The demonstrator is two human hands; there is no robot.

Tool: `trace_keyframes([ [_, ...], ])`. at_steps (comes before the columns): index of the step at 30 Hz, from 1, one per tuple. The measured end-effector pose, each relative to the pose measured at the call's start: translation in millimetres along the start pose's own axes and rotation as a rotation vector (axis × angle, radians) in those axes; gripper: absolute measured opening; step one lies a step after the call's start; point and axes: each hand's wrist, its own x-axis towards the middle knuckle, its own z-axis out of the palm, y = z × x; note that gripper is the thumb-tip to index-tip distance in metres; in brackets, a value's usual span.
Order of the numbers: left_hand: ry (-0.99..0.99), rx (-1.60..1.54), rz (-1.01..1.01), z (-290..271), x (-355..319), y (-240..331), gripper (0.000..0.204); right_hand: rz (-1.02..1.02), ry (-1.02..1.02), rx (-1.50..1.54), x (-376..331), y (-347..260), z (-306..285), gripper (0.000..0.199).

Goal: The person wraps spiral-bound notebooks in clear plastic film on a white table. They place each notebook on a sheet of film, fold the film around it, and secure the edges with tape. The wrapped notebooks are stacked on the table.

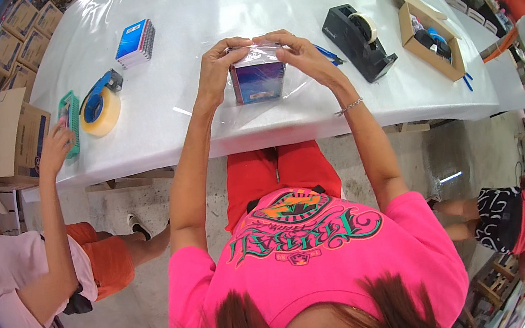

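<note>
"What are the hands doing?"

"The left hand (221, 62) is pinching clear plastic film (265, 51), thumb and fingers nearly meeting. The right hand (296, 55) is doing the same across from it, its fingers bending over the far edge."

"And the thing being handled?"

"A blue-and-purple notebook stack (259, 84) is lying between the two hands, its near part showing just below the grip, with film spreading around it on the white-covered table (185, 138). Whether the fingers are also squeezing the stack, I cannot tell."

"What is sitting to the right of the grip?"

"A blue tool (330, 55), partly hidden, is lying just beside the right hand. Past it a black tape dispenser (360, 46) is standing, then a cardboard box (428, 53) holding small items."

"And to the left?"

"A blue notebook pile (135, 44) is resting farther out than the grip. Nearer the table's left end, a tape roll (101, 113) is lying beside a green basket (71, 124), which a co-worker's hand (57, 147) is reaching."
</note>
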Motion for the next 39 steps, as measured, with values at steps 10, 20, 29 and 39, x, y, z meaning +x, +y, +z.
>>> trace_keyframes([
  [10, -0.129, 0.548, 0.429, -11.4, -14.1, 22.1, 0.014, -0.076, 0.119, -0.155, -16.6, 6.1, 12.9, 0.033],
  [20, -0.09, 0.587, 0.437, 0.1, -23.2, 20.7, 0.014, 0.002, 0.833, -0.947, -76.4, 16.5, -128.2, 0.031],
  [29, -0.099, 0.663, 0.469, 3.8, -27.2, 26.1, 0.011, 0.702, 0.476, -0.345, -114.0, 1.7, -227.7, 0.034],
  [39, -0.086, 0.693, 0.477, -0.8, -26.3, 18.5, 0.01, 0.573, 0.553, -0.079, -134.4, -24.8, -196.6, 0.029],
])
